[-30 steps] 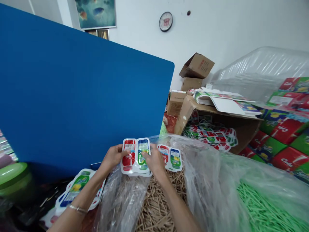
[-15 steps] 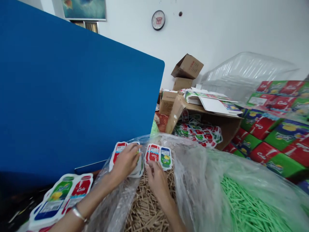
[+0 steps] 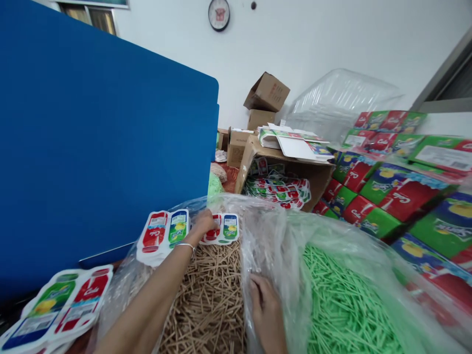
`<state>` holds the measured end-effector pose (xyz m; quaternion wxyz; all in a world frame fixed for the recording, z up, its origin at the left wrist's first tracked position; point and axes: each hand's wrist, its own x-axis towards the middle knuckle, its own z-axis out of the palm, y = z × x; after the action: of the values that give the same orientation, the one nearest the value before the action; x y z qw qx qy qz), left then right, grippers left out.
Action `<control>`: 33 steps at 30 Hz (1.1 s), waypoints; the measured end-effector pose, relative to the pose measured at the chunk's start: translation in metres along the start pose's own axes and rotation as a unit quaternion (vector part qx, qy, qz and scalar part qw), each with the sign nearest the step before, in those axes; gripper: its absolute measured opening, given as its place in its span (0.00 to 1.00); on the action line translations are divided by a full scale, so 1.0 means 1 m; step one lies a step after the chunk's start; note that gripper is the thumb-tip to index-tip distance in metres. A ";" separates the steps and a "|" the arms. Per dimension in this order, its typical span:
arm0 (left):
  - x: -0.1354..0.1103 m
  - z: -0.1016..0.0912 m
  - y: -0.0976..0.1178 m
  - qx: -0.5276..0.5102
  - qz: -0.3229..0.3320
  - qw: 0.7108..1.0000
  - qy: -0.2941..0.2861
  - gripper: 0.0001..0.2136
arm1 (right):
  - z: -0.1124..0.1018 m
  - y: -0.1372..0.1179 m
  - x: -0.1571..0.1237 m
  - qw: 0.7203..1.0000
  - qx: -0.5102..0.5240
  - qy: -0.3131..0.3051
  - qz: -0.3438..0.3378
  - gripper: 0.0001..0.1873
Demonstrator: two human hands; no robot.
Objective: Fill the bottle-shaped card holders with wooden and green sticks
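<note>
My left hand (image 3: 205,223) reaches forward onto the left part of a printed card stack (image 3: 231,228) with cola and lemon drink can shapes. Its fingers are bent over the card and partly hidden. Left of it lies another stack of such cards (image 3: 155,233) on the plastic. My right hand (image 3: 268,309) is lower down, fingers curled, against the clear plastic bag (image 3: 258,246). What it holds, if anything, is hidden. Between my arms, thin brown paper sticks (image 3: 210,290) fill the open bag.
Green paper sticks (image 3: 342,300) fill a bag at right. More large cards (image 3: 62,305) lie at lower left. A blue panel (image 3: 110,137) stands at left. Ahead, a cardboard box (image 3: 250,157) lies with cards inside. Printed drink boxes (image 3: 391,191) are stacked at right.
My left hand has moved from the left card stack to the middle one. The right hand has drawn back from the middle stack towards me. The view has turned rightward.
</note>
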<state>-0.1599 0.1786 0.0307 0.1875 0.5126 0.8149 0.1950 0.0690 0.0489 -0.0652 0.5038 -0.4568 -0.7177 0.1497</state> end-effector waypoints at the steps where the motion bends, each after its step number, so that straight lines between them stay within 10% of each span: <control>1: 0.001 0.000 -0.001 -0.005 -0.008 1.000 -0.002 0.16 | 0.000 0.000 0.000 1.000 0.007 0.003 0.004 0.14; 11: -0.021 -0.024 0.005 -0.146 0.020 0.989 0.025 0.14 | 0.000 0.004 -0.005 0.997 0.082 -0.013 0.009 0.14; 19: -0.122 -0.049 -0.018 -0.364 0.089 0.927 0.004 0.17 | -0.018 -0.011 0.003 0.955 0.250 -0.059 0.149 0.21; 29: -0.209 -0.001 -0.077 -0.432 0.019 0.902 0.002 0.11 | -0.010 -0.055 -0.024 0.853 0.376 -0.230 0.279 0.17; 33: -0.223 0.013 -0.095 -0.461 -0.039 0.886 -0.017 0.14 | 0.002 -0.059 -0.040 0.868 0.333 -0.248 0.273 0.16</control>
<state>-0.1358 -0.0600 -0.0057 0.4244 0.3392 0.6492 0.5324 0.0407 -0.0139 -0.0498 0.3703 -0.3876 -0.5734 0.6195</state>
